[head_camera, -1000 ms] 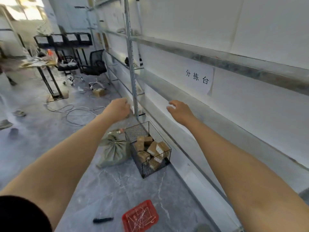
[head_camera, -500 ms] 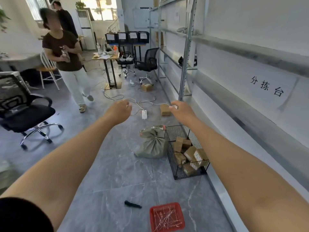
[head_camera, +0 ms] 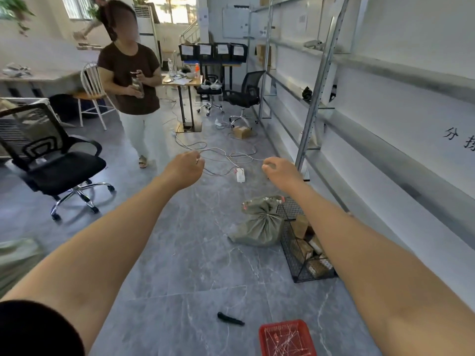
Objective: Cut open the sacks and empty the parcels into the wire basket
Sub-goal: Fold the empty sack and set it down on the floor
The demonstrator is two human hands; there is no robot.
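Observation:
Both my arms stretch forward over the grey floor. My left hand (head_camera: 185,168) and my right hand (head_camera: 281,170) are loosely curled and hold nothing. Below and ahead of my right arm lies a tied grey-green sack (head_camera: 259,224), leaning against a black wire basket (head_camera: 291,255) that holds several brown parcels (head_camera: 305,249). My right forearm hides part of the basket. A black cutter (head_camera: 230,319) lies on the floor near me, well below both hands.
A red tray (head_camera: 286,339) of thin sticks sits by the cutter. Metal shelving (head_camera: 316,80) lines the right wall. A person (head_camera: 133,83) stands ahead left, beside a black office chair (head_camera: 51,160). White cables and a power strip (head_camera: 240,174) lie on the floor.
The view has swung left, from the shelf wall to the room. Both hands stay raised and held out; the sack and basket now sit further right in view.

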